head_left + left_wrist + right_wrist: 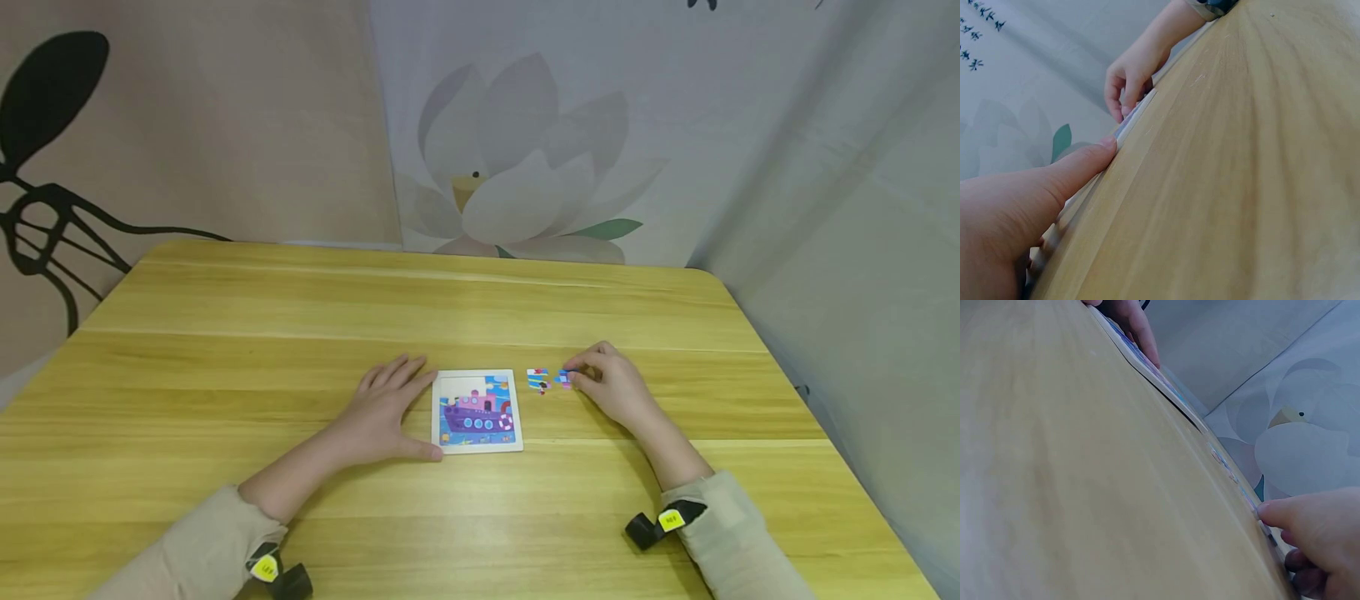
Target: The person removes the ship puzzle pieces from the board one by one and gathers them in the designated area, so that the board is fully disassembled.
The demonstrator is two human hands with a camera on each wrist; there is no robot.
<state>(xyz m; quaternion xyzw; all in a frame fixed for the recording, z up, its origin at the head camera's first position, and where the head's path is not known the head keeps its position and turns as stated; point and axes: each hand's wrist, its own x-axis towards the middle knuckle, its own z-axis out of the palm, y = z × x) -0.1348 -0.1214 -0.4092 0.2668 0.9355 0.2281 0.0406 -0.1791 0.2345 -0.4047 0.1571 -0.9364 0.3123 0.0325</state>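
A small jigsaw puzzle in a white frame (480, 448) lies flat on the table, showing a purple ship on blue water. A pale bare patch shows at its upper left. My left hand (386, 417) spreads along the frame's left side, forefinger at the upper corner and thumb at the lower one. In the left wrist view, the thumb (1088, 164) rests on the frame's edge. My right hand (611, 387) pinches a blue and pink puzzle piece (563, 379) between thumb and forefinger, low over the table. Another, multicoloured puzzle piece (537, 380) lies between it and the frame.
The wooden table (300, 292) reaches back to a curtain (300, 125) printed with a large flower. Both sleeves carry a black wrist camera, one on the left (288, 581) and one on the right (642, 531).
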